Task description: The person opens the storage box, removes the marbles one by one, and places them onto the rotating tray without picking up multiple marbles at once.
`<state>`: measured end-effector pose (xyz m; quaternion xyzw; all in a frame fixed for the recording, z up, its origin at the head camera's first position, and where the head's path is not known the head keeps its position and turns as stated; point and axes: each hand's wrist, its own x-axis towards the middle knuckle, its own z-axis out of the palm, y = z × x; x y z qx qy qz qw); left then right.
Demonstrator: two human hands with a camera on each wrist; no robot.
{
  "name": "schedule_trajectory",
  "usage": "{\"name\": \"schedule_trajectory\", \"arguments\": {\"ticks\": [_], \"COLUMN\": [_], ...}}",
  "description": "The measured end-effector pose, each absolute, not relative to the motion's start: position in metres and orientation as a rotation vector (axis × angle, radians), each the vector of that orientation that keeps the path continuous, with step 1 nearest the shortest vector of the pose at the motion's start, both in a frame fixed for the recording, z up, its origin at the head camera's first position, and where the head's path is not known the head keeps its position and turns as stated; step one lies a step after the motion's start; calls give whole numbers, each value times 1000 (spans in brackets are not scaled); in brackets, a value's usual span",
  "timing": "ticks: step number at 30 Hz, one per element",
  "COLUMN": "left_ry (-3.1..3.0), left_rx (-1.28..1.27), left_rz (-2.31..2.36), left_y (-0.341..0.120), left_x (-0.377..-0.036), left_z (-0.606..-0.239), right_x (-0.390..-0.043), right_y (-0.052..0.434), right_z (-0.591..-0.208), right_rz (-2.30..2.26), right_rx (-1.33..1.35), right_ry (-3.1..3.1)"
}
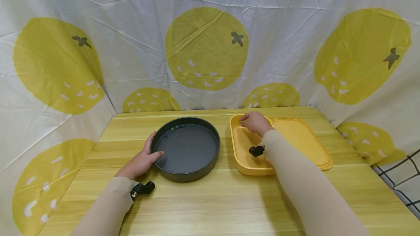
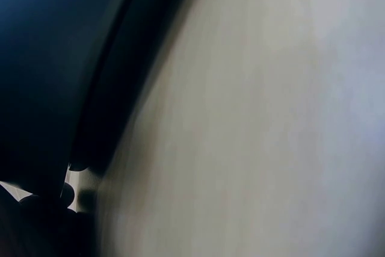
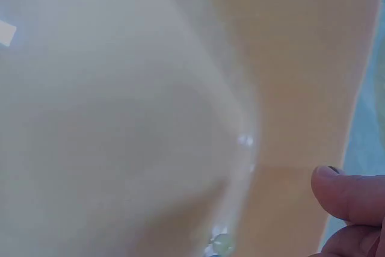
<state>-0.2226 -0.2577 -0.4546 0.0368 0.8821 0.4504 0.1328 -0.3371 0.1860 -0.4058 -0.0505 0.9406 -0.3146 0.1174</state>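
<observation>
A round dark grey pan (image 1: 188, 152) stands on the table; several small glass marbles (image 1: 172, 129) lie along its far left inner edge. My left hand (image 1: 142, 161) holds its left rim, thumb inside and fingers outside. The left wrist view has the pan's dark side (image 2: 129, 88) close up. My right hand (image 1: 256, 122) reaches into the far end of a yellow rectangular container (image 1: 241, 152), fingers bent downward. A pale marble (image 3: 223, 244) rests by the container's inner wall, below the right thumb (image 3: 346, 197). Whether the right fingertips pinch anything is hidden.
A flat yellow lid (image 1: 298, 137) lies on the wooden table (image 1: 197, 207), right of the container. A white curtain (image 1: 141, 46) with yellow fruit shapes hangs behind and at both sides. Black wire mesh (image 1: 401, 181) shows at the far right.
</observation>
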Motion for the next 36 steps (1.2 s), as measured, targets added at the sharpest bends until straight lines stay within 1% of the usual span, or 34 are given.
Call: {"name": "schedule_trajectory", "arguments": {"ticks": [7,12,19,27,32,36], "left_ry": [2569,2574,2570,2567,2562,2562], "left_rx": [116,110,132,127,120,120], "left_rz": [1291,1285,1298,1297,1297,1300], "left_y": [-259,-259,-259,-260,-259,-259], "left_x": [-224,-224,-224,-224,-223,-223], "left_z": [-455,-456,-457,-457,-457,-456], "right_x": [-330,-321,-311,-302,-298,-297], "right_y": [166,137,92,51,38,42], "right_z": [-388,-373,-359,-355,-354,-352], "right_rz": [-1018,-975,-940,-883,-876,-877], "right_rx": [-181,-277,-336,-492,-558,-545], "right_ry": [2729,2729,2728,2780,2777,2763]}}
